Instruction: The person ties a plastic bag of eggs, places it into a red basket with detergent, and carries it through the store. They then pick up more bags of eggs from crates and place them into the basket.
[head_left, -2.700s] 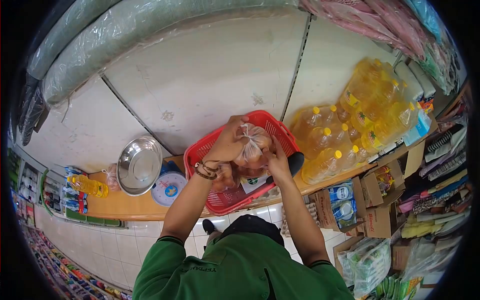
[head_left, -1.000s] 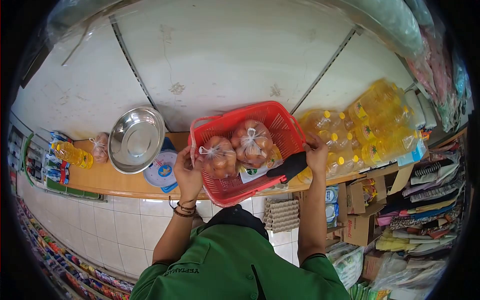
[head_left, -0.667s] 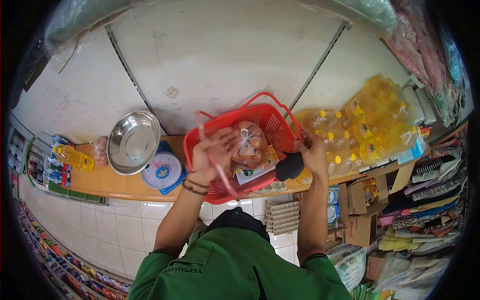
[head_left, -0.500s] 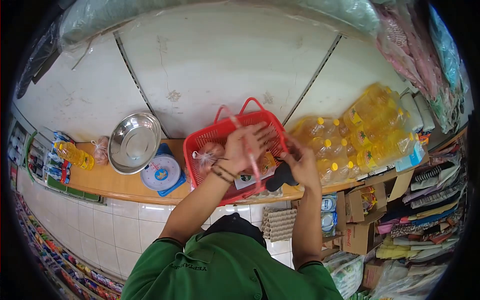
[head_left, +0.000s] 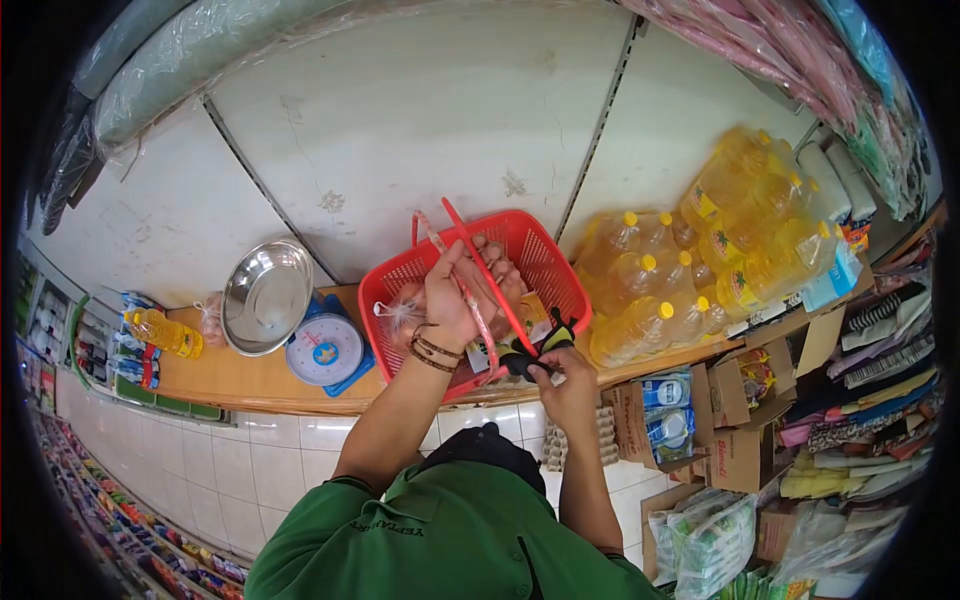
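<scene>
"Facing a light-brown wooden counter (head_left: 215, 385), a person in a green polo shirt (head_left: 450, 550) has both bare hands at a red, perforated plastic basket (head_left: 555, 262)."

"Where is the basket, and what of the left hand?"

"It sits on the counter, left of clustered clear bottles of yellow liquid (head_left: 640, 280). The left hand (head_left: 450, 306), fingers half curled, is among the basket's raised handles, one plain red (head_left: 506, 305), one paler and streaked. It seems to prop them upright; whether its grip closes on either, I cannot tell."

"And the right hand?"

"The right hand (head_left: 570, 385) has its grip pinched on a soft-looking black-and-yellow piece (head_left: 517, 362) beside the handles' near ends, perhaps to steady it."

"What is inside?"

"A knotted, clear plastic bag of round, brownish things (head_left: 403, 312), near the left wall, and a printed packet, partly hidden."
</scene>
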